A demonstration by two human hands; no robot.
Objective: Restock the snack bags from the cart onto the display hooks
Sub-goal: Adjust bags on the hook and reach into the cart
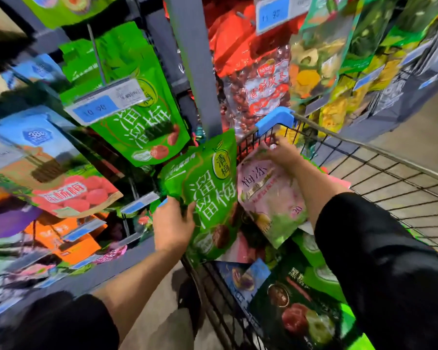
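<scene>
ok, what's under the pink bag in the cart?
Under the pink bag, which the right hand grips at its top, a light-green bag and a red pack show. Anything deeper in the cart is covered.

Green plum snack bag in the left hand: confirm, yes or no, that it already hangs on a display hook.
No: the left hand grips the green plum snack bag off any hook.

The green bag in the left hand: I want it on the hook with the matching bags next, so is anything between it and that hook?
The left hand grips the green bag just below the matching hanging bags. The price tag sits at the hook's front end; nothing else visibly blocks the way.
</scene>
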